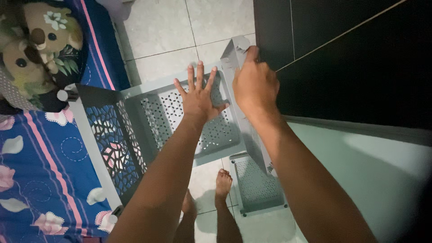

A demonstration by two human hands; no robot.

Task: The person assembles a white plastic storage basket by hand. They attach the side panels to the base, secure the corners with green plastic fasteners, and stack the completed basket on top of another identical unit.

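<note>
Grey perforated shelf panel [211,130] sits flat under my left hand [198,96], inside the grey plastic rack frame [101,148]; it spans between the frame's two side walls, over the tiled floor [157,45]. Left palm down on the panel near its far edge, all five fingers [200,72] spread wide, pressing on it, not gripping anything. Left forearm runs in from the bottom edge of view, straight, wrist level. My right hand [254,85] is on the right side wall [234,58] of the frame, at its far top corner: fingers curled over the upper edge, closed around it, thumb side hidden so can't tell how tight. Right forearm comes in from bottom right, angled up. Panel look: light grey plastic, rows of small round holes, plain border, raised rim on the near edge. Left side wall has an irregular cut-out lattice pattern, the bed shows through it. A second perforated shelf [256,184] sits lower, near the bottom right of the frame, just beside my feet [222,184] on the floor. Left of the frame: bed with blue floral sheet [40,171], touching the frame's left wall. Koala plush toy [40,49] at the bed's far end. Right: dark cabinet [351,58], close to the right side wall.
</note>
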